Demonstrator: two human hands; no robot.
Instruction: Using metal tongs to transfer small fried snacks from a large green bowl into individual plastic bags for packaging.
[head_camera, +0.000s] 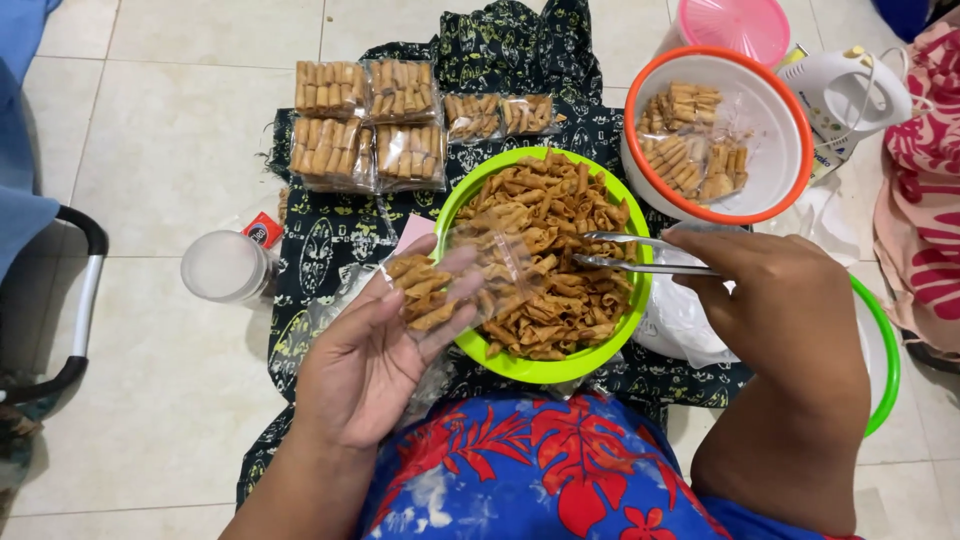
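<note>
My left hand (372, 345) lies palm up, fingers curled under a clear plastic bag (455, 280) partly filled with rolled fried snacks; the bag sits over the near-left rim of the green bowl (545, 368). My right hand (775, 290) grips metal tongs (625, 252), fingers closed around the handles, tips close together above the snack heap in the bowl. Sealed packs (368, 120) lie beyond on the dark patterned cloth (330, 240). An orange-rimmed white bowl (770, 120) with more packs stands far right.
</note>
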